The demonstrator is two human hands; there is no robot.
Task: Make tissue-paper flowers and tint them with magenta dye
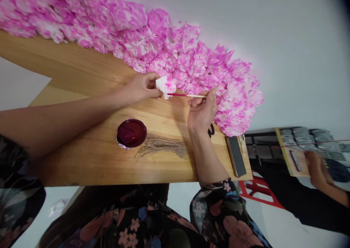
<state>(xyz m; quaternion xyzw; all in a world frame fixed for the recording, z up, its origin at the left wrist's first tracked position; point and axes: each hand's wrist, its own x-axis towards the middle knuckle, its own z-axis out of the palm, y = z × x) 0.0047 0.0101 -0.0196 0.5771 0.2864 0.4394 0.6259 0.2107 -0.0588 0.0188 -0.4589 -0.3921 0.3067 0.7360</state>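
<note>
My left hand [144,86] is closed, pinching a small white paper flower [165,86] with pink patches on its right side. In my right hand [202,109] is a thin stick-like brush [188,95], pale toward the hand and dark red at its far end. That red end meets the lower right part of the flower. Below my left hand, on the wooden table [90,168], stands a round bowl [132,133] of dark red liquid. A bundle of thin brown stems [164,146] lies to the right of the bowl.
Pink and white paper flowers [153,40] are heaped along the table's far edge. A phone [235,156] lies near the right end, and black scissor-like handles [211,130] show behind my right wrist. Another person's hands [317,169] are at a second table, beside a red stool [259,189].
</note>
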